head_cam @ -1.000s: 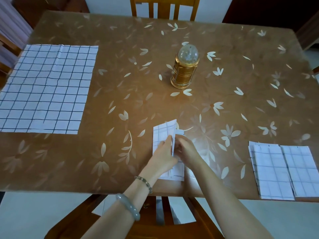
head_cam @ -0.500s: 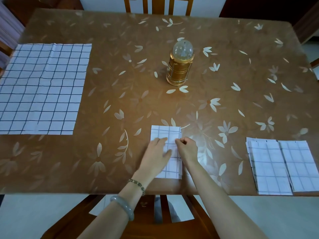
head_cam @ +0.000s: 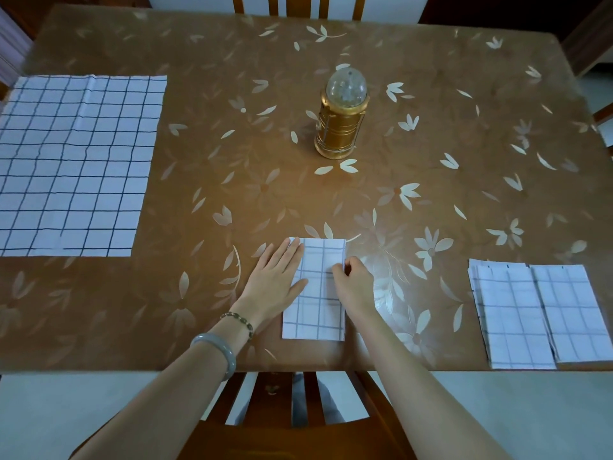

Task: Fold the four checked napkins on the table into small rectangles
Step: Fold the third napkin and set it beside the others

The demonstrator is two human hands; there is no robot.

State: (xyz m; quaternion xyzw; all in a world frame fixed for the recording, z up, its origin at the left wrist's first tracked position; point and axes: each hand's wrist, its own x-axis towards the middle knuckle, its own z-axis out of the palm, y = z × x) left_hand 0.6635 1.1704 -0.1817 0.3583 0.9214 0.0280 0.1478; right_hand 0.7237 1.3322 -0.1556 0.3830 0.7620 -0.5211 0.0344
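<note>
Pressing folded napkin (head_cam: pixel 315 293): left hand (head_cam: pixel 275 280) fingers flat, spread; right hand (head_cam: pixel 353 287) fingers pinching its edge.

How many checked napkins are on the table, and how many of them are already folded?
4, with 3 folded. One unfolded napkin lies flat at the far left. One folded napkin is under both hands at the near edge. Two folded napkins lie side by side at the near right.
</note>
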